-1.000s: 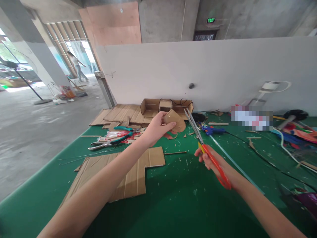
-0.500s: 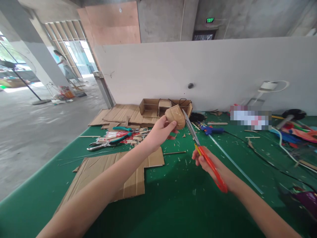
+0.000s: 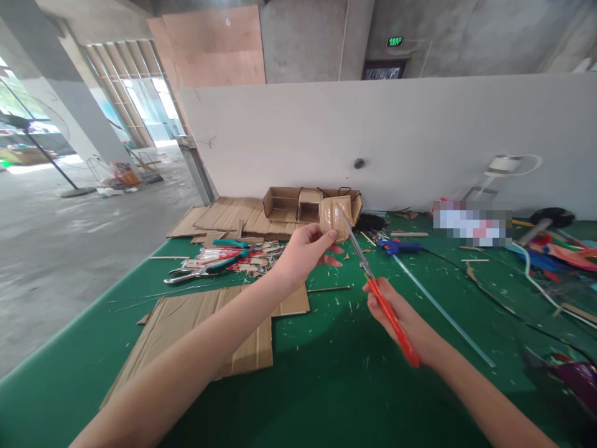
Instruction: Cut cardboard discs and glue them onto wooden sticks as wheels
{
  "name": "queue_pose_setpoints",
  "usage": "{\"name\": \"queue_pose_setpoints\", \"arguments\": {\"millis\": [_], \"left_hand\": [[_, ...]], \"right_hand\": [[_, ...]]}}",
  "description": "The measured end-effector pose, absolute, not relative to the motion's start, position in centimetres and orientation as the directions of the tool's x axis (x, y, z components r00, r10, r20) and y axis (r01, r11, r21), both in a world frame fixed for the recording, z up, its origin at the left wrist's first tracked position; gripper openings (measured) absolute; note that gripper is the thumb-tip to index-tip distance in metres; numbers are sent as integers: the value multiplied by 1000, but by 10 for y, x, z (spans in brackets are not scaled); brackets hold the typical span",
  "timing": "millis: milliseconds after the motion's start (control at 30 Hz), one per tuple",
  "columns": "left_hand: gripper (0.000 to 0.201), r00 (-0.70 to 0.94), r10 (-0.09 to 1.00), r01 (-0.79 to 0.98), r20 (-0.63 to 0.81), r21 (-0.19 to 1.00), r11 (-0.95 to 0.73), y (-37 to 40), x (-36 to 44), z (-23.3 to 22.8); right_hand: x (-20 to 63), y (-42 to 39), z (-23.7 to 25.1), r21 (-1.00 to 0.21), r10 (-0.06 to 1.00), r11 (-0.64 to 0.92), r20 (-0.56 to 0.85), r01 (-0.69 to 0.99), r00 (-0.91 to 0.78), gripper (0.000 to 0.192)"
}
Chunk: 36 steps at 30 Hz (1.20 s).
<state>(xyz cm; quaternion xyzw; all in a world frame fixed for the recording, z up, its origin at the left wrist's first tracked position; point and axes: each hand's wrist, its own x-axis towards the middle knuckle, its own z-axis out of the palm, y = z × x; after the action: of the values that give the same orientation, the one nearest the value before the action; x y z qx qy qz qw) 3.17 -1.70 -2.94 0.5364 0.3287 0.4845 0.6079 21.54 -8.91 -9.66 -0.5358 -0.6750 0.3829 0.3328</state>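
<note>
Cardboard piece [image 3: 334, 217] now upright — scissors [image 3: 373, 283] blades against it.

Both forearms are bare up to the lower edge of the frame, with no sleeves showing. The left hand [image 3: 301, 252] and right hand [image 3: 396, 314] are ungloved, slim-fingered.

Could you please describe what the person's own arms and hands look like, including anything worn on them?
Both forearms are bare as far as the picture shows: no sleeves, gloves, watch or bracelets. The left hand and right hand also show no rings or markings, and the fingernails look short and unpainted.
</note>
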Motion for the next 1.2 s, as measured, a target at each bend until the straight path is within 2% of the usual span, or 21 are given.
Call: {"name": "queue_pose_setpoints", "arguments": {"millis": [167,567,667,867,1200], "left_hand": [[9,363,926,-197,98,980,-26,-20,34,-28],[10,326,936,-243,129,969,-49,-19,35,-34],[11,325,936,-238,134,970,-56,-19,36,-36],[15,331,929,-227,167,969,-94,-21,36,-38],[21,346,909,-222,231,962,-160,-25,42,-45]], "right_hand": [[216,-86,-101,-890,981,131,53,437,-186,33],[217,-86,-101,-893,976,171,96,416,-194,43],[216,-87,-101,-885,976,189,122,425,-180,41],[214,-87,-102,-869,983,133,55,477,-175,36],[211,-86,-108,-861,986,122,49,495,-158,29]]}}
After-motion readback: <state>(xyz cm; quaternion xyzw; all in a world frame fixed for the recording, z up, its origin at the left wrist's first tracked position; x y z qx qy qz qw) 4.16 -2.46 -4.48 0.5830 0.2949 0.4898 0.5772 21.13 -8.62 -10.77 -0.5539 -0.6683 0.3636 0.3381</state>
